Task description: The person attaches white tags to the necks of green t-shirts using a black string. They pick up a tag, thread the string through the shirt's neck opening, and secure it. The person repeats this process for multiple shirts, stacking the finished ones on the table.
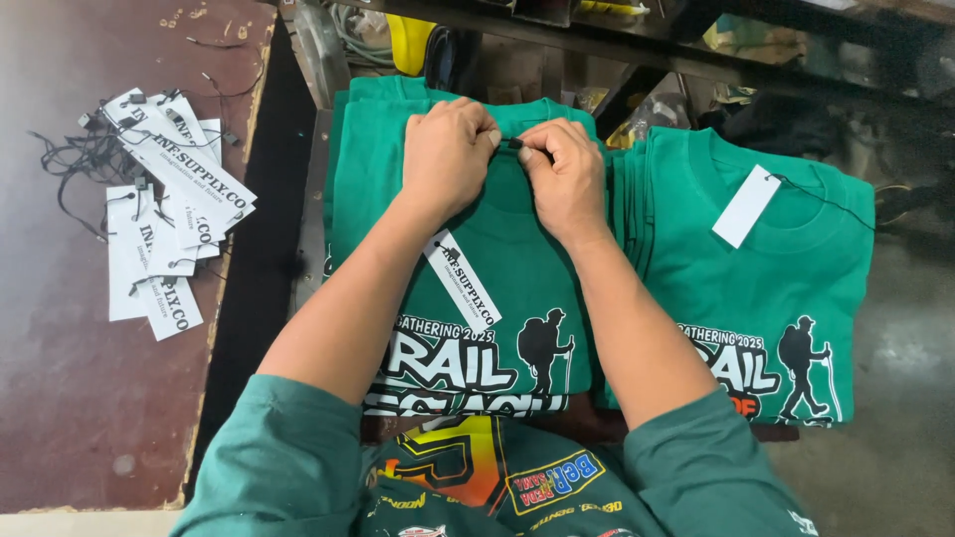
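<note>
Our grip is closed on both sides: the left hand (445, 151) and the right hand (565, 177) meet fingertip to fingertip at the collar of a green T-shirt (497, 259), pinching a small black fastener (514, 143) on a thin cord between them. We cannot tell whether the fastener is snapped together, since the fingers cover most of it. Both forearms come up from green sleeves at the bottom of the view and cross the shirt's white and black hiker print. Just below the left wrist, a white paper hang tag (464, 280) lies on the shirt's chest, tilted, with its cord end pointing up toward the hands. The shirt tops a folded stack directly in front of us.

To the right, just beside this stack, sits a second stack of green T-shirts (756, 298) with the same print, and a white tag (746, 206) rests on its top shirt near the collar.

To the left, on the dark red-brown bench (80, 398), a loose pile of white hang tags (164, 214) with black cords lies well apart from the hands.
</note>
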